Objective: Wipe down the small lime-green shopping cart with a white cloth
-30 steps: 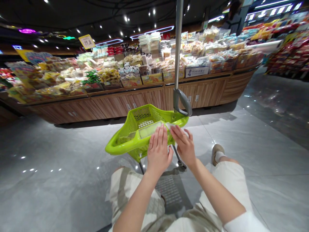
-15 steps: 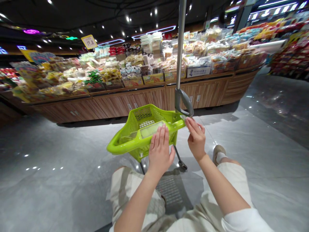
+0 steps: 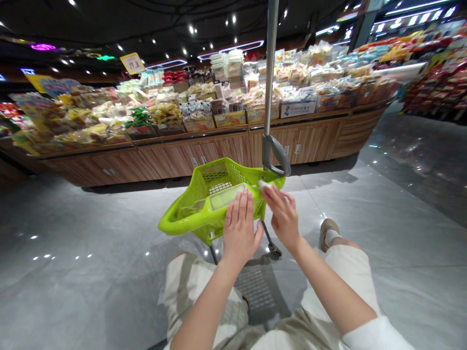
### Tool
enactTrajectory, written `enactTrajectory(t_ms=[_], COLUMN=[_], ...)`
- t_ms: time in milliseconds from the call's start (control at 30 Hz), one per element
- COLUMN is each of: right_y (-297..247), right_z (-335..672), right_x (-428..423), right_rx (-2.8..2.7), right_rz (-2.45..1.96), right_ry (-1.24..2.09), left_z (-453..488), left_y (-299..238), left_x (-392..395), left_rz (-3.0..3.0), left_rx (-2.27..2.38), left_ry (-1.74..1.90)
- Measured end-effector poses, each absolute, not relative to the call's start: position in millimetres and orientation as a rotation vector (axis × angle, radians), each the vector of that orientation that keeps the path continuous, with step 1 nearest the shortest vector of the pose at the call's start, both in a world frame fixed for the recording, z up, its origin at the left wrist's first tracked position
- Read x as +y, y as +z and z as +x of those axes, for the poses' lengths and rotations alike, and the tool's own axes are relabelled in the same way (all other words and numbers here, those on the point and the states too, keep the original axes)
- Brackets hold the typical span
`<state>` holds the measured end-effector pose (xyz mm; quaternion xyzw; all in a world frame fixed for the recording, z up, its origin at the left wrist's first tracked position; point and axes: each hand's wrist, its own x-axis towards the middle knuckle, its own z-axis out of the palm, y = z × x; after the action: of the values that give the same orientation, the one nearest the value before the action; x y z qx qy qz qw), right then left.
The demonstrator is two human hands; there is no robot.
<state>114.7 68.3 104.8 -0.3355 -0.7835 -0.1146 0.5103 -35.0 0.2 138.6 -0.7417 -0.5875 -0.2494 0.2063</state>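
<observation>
A bright green shopping cart [image 3: 184, 223] stands in front of me, its handle rim nearest my body. My left hand [image 3: 239, 226] lies flat on that handle, fingers together and stretched out, beside the clear panel [image 3: 223, 197]. Over the right part of the handle, my right hand [image 3: 285, 214] pinches a small white tissue [image 3: 263, 185] between its fingertips. Only a bit of the tissue shows. Just beyond this hand is a grey loop [image 3: 279, 155] at the foot of a metal pole [image 3: 270, 73] fixed to the cart.
Past the cart runs a wooden display counter [image 3: 310, 138] piled with packaged snacks [image 3: 204, 92]. A yellow-edged price sign [image 3: 132, 63] rises above them. Red packages [image 3: 443, 87] are stacked at far right. The floor [image 3: 91, 287] is shiny grey tile.
My right hand has slid left along the handle with the tissue, from the end by the grey loop towards my left hand. My left hand stays flat in place.
</observation>
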Motion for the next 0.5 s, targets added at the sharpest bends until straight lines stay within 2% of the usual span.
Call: enactTrajectory(t_ms=[100,267,500], right_y=[101.5,94.8,99.6], right_z=[116.6,126.8,113.8], right_x=[68.1,82.8,60.6], right_rx=[-1.993,-1.621,-1.993], right_rz=[-0.739,-0.999,-0.766], right_ry=[-0.295,-0.261,-0.27], left_z=[-35.0,-33.1,-32.4], left_y=[138.4,139.4,139.6], left_x=[0.4,0.7,0.4], left_rz=[-2.067,-2.057,-2.064], left_rx=[-1.635,-1.642,-1.637], left_ry=[-0.699,-0.708,-0.709])
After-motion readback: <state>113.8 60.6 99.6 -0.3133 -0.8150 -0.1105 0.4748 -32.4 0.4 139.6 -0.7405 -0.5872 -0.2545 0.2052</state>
